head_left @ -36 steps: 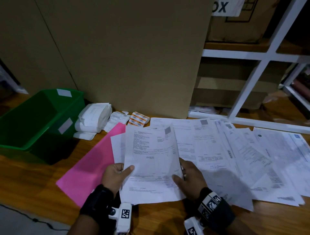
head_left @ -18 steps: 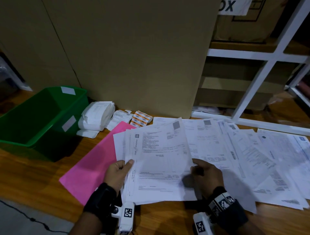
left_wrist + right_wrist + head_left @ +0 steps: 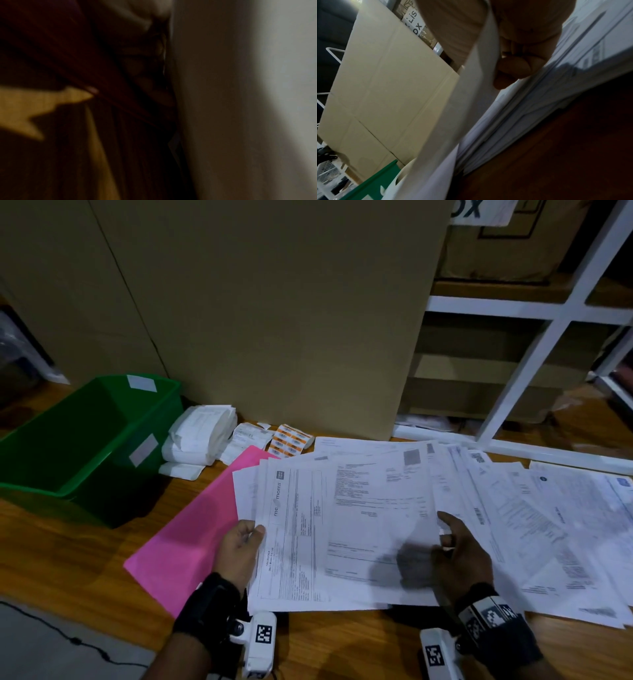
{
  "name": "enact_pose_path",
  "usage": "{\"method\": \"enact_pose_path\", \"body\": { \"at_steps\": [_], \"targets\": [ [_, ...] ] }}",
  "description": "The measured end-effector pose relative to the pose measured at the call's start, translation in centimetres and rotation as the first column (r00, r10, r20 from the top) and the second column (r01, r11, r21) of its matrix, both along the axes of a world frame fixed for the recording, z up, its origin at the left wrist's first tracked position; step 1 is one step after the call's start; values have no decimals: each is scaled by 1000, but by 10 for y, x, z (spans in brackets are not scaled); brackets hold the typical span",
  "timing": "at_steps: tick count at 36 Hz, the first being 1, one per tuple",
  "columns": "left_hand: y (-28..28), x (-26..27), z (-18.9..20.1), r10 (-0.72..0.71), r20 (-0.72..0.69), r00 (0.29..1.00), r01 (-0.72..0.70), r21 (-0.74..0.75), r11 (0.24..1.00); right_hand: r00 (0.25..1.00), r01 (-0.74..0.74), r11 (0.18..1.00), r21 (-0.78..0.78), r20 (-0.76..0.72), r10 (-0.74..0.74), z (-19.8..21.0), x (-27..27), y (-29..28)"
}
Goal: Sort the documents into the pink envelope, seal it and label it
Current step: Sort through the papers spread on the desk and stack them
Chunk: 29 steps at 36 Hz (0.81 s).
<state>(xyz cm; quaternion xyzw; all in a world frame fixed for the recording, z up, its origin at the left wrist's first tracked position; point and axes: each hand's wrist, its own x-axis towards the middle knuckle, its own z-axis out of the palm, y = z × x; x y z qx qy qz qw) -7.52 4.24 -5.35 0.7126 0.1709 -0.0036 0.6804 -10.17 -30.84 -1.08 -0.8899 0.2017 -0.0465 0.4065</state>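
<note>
Documents fanning over pink envelope, edges overhanging toward green bin. Left hand pinching stack's left edge; right hand gripping the right edge, fingers curled.

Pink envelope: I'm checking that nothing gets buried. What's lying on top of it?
The held sheaf of documents overlaps the pink envelope's right edge; anything beneath there is hidden.

The wooden table carries a green bin at the left, folded white papers and orange stickers beside it, a pink envelope, spread documents at the right, and a tall cardboard box behind.
</note>
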Motion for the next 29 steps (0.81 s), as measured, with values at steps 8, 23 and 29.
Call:
{"method": "enact_pose_path", "body": {
  "at_steps": [8, 23, 29],
  "targets": [
    [-9, -3, 4, -27, 64, 998, 27, -1, 1000, 987, -154, 983, 101, -19, 157, -2, -6, 17],
    [-10, -9, 12, -6, 96, 995, 9, -36, 999, 984, -141, 962, 236, -78, 163, -20, 8, 39],
    [-2, -9, 9, -13, 44, 999, 13, 1, 1000, 995, -88, 980, 180, -35, 96, -21, 5, 15]
  ]
}}
